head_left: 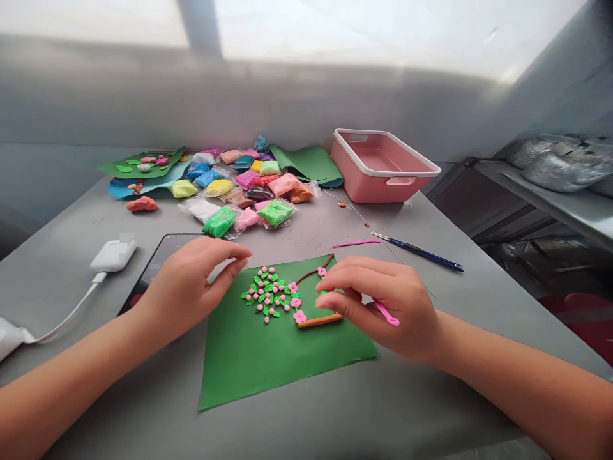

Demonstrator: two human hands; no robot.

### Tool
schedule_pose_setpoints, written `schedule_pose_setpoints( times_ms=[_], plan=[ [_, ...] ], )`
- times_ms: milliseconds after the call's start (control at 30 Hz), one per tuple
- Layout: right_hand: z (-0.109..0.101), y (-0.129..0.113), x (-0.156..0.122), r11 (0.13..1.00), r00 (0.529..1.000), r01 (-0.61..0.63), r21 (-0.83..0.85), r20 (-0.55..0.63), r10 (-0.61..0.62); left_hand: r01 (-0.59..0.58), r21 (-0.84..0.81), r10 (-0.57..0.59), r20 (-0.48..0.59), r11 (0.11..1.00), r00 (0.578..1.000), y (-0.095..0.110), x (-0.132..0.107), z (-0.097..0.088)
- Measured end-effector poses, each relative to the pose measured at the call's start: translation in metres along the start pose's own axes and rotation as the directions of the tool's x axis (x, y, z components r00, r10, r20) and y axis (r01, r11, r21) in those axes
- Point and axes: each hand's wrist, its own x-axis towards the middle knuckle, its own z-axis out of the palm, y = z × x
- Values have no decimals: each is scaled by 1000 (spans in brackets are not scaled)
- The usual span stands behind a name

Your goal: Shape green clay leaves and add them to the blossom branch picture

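My left hand (pixel 194 278) hovers over the upper left corner of a green sheet (pixel 249 377), thumb and forefinger pinched together. Anything between those fingertips is too small to make out. Over the right side of the sheet, my right hand (pixel 387 300) is closed, with a thin pink stick (pixel 385 313) with a rounded end tucked in it. Its fingertips are beside pink clay flowers (pixel 295 302). On the sheet are a cluster of green clay leaves with pink balls (pixel 267 294), a curved brown clay strip (pixel 309 275) and an orange-brown clay bar (pixel 318 321), partly hidden by my right hand.
Several bagged clay packets (pixel 246 191) lie behind the sheet, near a pink basket (pixel 373 188). A dark blue pen-like tool (pixel 424 254) and a pink strip (pixel 357 243) lie to the right. A phone (pixel 156 265) and a white charging case (pixel 112 255) are left.
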Motion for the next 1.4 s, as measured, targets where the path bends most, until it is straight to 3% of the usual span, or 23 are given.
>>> schedule_pose_setpoints(
  times_ms=[67,133,200,367,433,500,600,800,1000,1167,1267,1400],
  plan=[
    [1,-2,-1,1000,1000,18,25,4,-18,151,-290,-123,113,945,986,18,-10,0],
    [2,-5,-2,999,999,41,30,-12,-41,295,-566,-160,276,770,948,34,-21,0],
    [3,-8,-3,997,998,67,27,-16,-66,401,-707,-127,408,583,904,45,-32,0],
    [1,-17,-4,994,993,112,-19,-22,-112,607,-759,-49,615,235,787,55,-42,-3],
    [0,-19,-3,991,991,121,-56,-52,-124,660,-735,-46,662,154,748,56,-41,-6],
    [-1,-21,-3,990,991,124,-64,-50,-127,667,-738,-2,670,106,742,55,-40,-6],
    [0,-22,-4,991,991,127,-32,-30,-128,634,-768,90,640,89,763,52,-42,-4],
    [4,-22,-8,996,997,80,36,7,-80,605,-783,144,621,141,770,50,-48,-4],
    [11,-21,-8,977,998,-49,209,-22,54,576,-797,191,603,179,775,49,-54,-6],
    [14,-18,-8,912,984,-173,372,38,171,445,-846,194,508,292,839,47,-58,-4],
    [14,-17,-9,873,970,-241,423,85,226,398,-852,216,482,339,849,48,-58,-6],
    [14,-20,-9,784,929,-370,498,190,318,405,-856,214,482,322,850,48,-56,-8]
  ],
)
